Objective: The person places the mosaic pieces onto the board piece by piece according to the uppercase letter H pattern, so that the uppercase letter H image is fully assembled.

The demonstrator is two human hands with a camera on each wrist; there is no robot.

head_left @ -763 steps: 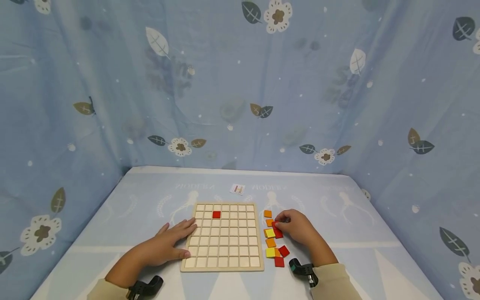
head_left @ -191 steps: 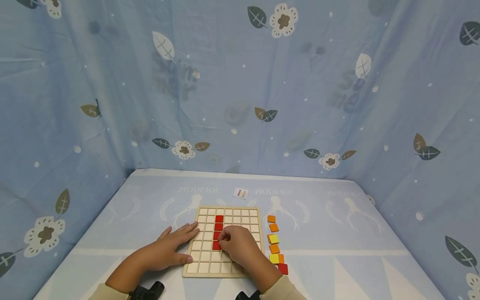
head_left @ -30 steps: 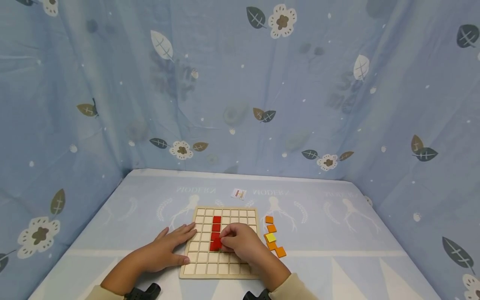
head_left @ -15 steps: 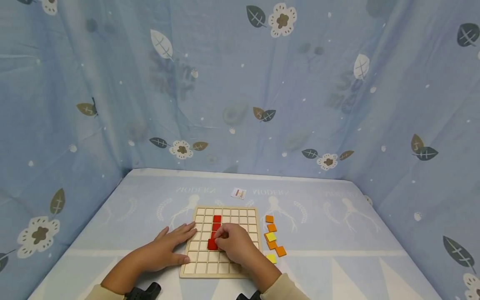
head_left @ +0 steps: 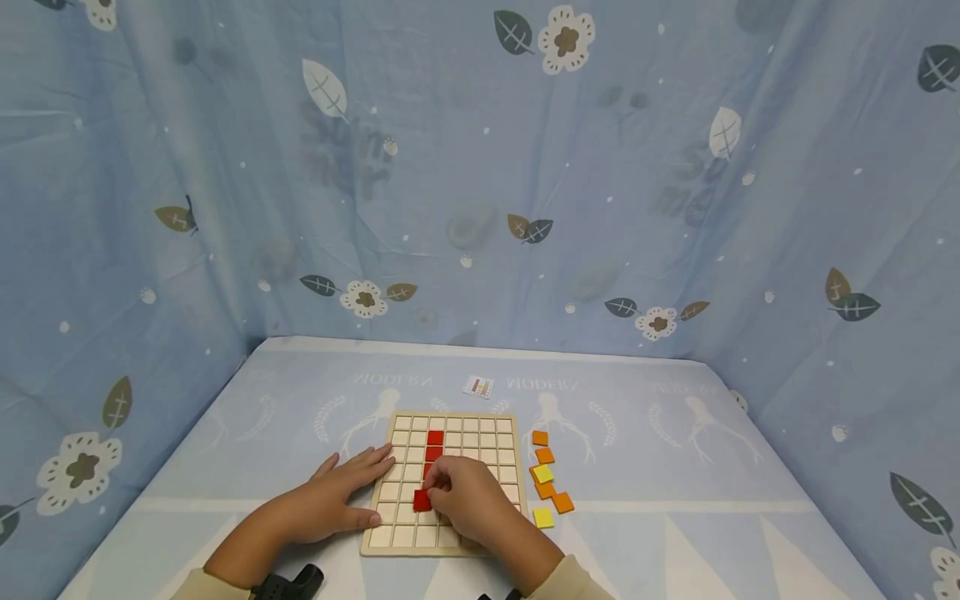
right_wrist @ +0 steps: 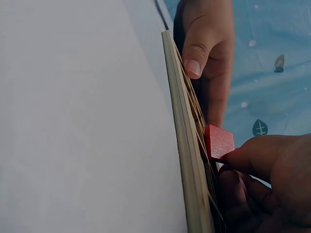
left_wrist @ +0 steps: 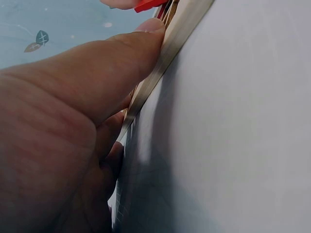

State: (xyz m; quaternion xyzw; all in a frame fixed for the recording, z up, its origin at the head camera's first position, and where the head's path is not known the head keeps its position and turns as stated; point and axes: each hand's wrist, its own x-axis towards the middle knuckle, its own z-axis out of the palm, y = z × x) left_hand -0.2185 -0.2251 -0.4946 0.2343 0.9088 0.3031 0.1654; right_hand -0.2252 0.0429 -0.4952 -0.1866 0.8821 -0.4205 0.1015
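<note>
A wooden grid board (head_left: 382, 551) lies on the table, with a column of red tiles (head_left: 435, 437) in it. My right hand (head_left: 472, 504) pinches a red tile (head_left: 422, 500) at the lower middle of the grid; in the right wrist view that tile (right_wrist: 220, 142) stands tilted at the fingertips. The right hand covers some cells and part of the red column. My left hand (head_left: 318, 506) rests with spread fingers on the board's left edge. In the left wrist view its thumb (left_wrist: 121, 53) touches the board's edge (left_wrist: 167, 58).
Right of the board lie several orange tiles (head_left: 562, 502) and two yellow tiles (head_left: 543, 517), one of them overlapping orange ones. A small patterned card (head_left: 478, 387) lies behind the board. Patterned blue cloth (head_left: 480, 167) hangs around the table.
Since half a second ago, the right hand and its red tile have moved slightly toward the near edge of the board. Earlier, more red tiles lay on the right. The left hand has stayed put.
</note>
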